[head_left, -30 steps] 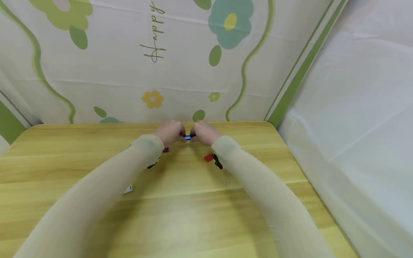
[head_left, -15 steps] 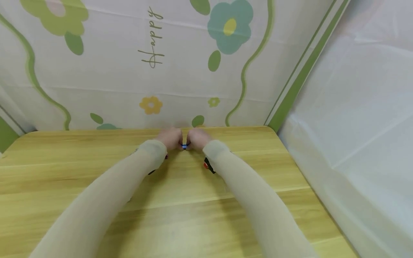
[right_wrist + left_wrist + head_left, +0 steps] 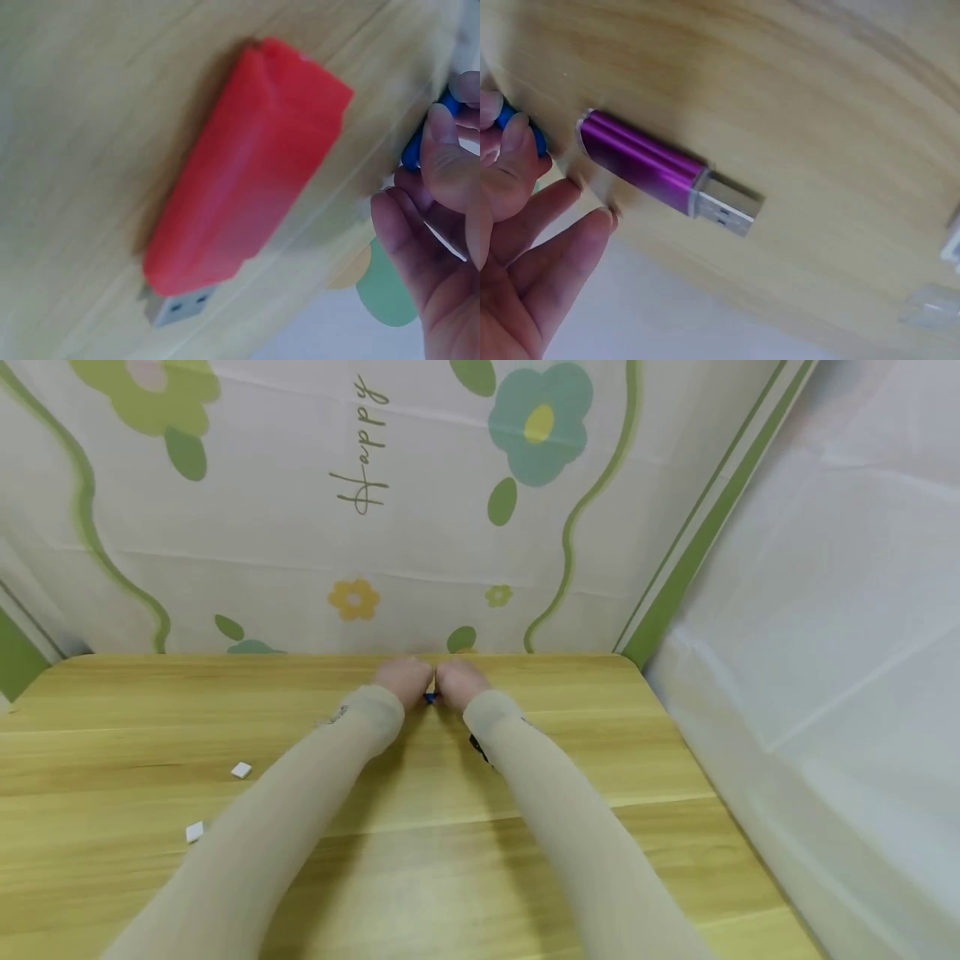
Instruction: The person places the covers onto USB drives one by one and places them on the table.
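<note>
Near the table's far edge, my left hand (image 3: 405,678) and right hand (image 3: 461,682) meet around a small blue stick-like thing (image 3: 430,697). Each hand pinches one end between thumb and fingers; most of it is covered, so its exact kind does not show. In the left wrist view, a purple USB stick (image 3: 641,161) with its metal plug bare lies on the wood beside the left hand. The right wrist view has a red USB stick (image 3: 247,172), plug end showing, lying beside the right hand. Neither USB stick shows in the head view.
Two small white pieces (image 3: 241,770) lie on the wooden table (image 3: 435,877), left of the left forearm. A clear plastic piece (image 3: 934,307) sits at the edge of the left wrist view. A flower-printed cloth (image 3: 420,543) hangs behind the table; white sheeting (image 3: 840,635) hangs right.
My two hands have drawn closer together around the blue thing, covering more of it. The left forearm has shifted right, uncovering the white pieces; the purple and red sticks are now hidden in the head view.
</note>
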The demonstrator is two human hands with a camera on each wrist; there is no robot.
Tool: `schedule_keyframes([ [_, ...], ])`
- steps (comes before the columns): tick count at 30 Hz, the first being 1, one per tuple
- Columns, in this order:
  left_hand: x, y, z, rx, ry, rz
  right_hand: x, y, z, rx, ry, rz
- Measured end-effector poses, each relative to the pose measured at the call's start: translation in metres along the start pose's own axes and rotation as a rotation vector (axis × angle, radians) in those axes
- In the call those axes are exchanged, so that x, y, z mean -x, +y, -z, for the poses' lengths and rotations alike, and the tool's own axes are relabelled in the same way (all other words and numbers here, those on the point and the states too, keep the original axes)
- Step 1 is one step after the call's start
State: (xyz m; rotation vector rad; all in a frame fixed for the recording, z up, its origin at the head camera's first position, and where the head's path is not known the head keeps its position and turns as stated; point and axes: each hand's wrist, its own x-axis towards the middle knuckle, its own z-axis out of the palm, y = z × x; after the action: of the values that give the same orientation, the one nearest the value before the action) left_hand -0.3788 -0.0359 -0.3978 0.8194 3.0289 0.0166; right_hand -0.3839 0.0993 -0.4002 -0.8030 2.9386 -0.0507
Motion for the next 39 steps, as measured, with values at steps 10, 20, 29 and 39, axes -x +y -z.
schedule_keyframes([
  [10,-0.003,0.001,0.003,0.034,-0.054,0.02,-0.007,0.002,-0.004,0.001,-0.033,-0.01],
  [20,-0.003,0.002,0.008,0.036,-0.131,0.018,-0.009,0.0,-0.001,0.02,-0.082,-0.02],
  [29,-0.003,-0.003,0.004,0.052,-0.082,0.009,-0.006,-0.001,0.003,0.018,-0.08,-0.026],
  [39,0.002,-0.003,0.003,0.091,-0.102,0.008,0.001,-0.003,0.005,-0.054,-0.101,-0.027],
])
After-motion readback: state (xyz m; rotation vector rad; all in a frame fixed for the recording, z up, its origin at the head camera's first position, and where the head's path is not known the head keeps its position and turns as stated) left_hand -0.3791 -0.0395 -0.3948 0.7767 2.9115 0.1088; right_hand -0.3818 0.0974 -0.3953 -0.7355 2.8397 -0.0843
